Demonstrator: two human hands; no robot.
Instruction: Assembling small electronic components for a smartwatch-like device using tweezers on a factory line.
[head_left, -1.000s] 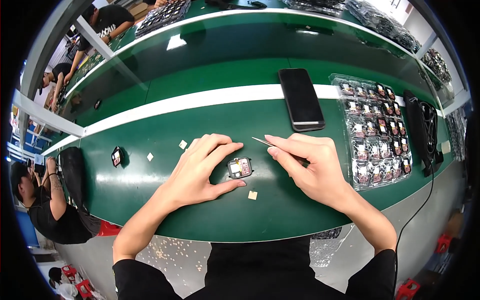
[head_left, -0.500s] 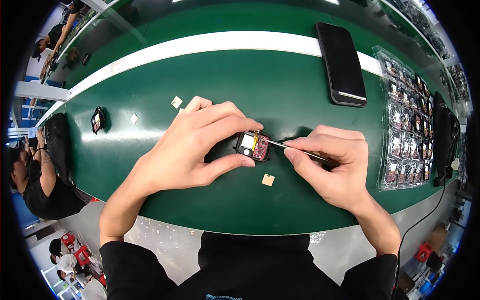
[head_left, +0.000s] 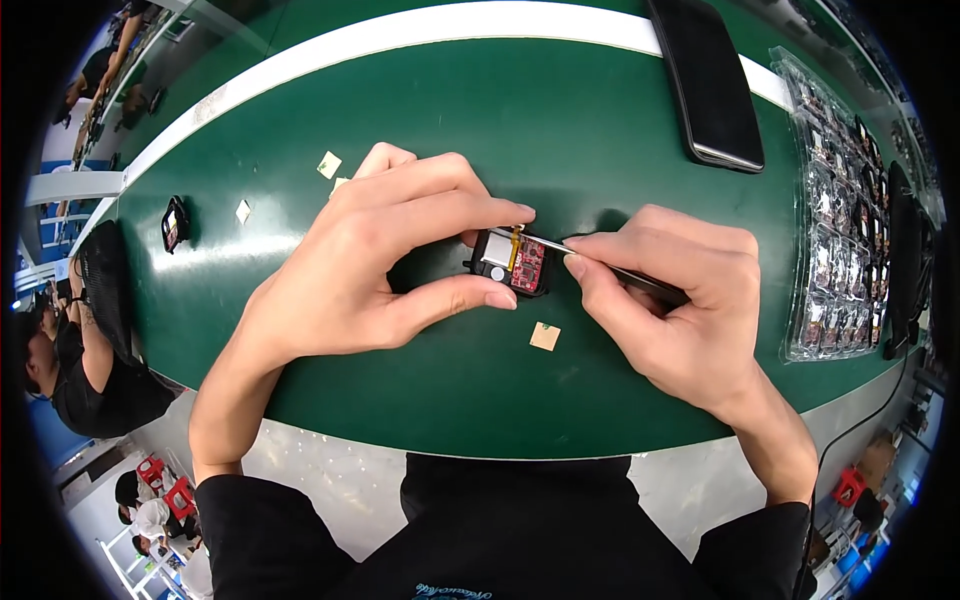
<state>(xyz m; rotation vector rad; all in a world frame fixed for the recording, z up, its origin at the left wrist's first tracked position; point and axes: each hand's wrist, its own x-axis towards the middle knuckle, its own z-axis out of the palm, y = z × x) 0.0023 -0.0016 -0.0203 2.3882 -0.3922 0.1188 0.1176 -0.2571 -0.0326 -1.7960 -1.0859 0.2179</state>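
Note:
Thumb and index finger of my left hand (head_left: 360, 265) grip a small open electronic device (head_left: 528, 266) by its lower and upper edges. Its black, watch-like case shows a silver battery, yellow tape and a red circuit board. My right hand (head_left: 685, 295) is closed in a pinch around slim tweezers (head_left: 552, 243) with a metal tip and dark body. The tip reaches the case's upper edge by the yellow tape, close to my left index fingertip. Whether it grips anything there is too small to tell. Below the device, a small beige square (head_left: 545, 336) lies on the green table.
Beyond my left hand lie small pale squares (head_left: 329, 164) and another black device (head_left: 175, 224). A black phone (head_left: 706, 90) rests across the white strip (head_left: 420, 32). Clear trays (head_left: 835, 225) of similar devices stand at right, beside a black cable (head_left: 860, 420). A co-worker (head_left: 95, 370) sits at left.
The tweezers' tip has moved from the red board to the case's upper edge by the yellow tape. My left hand keeps its hold. The whole view has shifted slightly.

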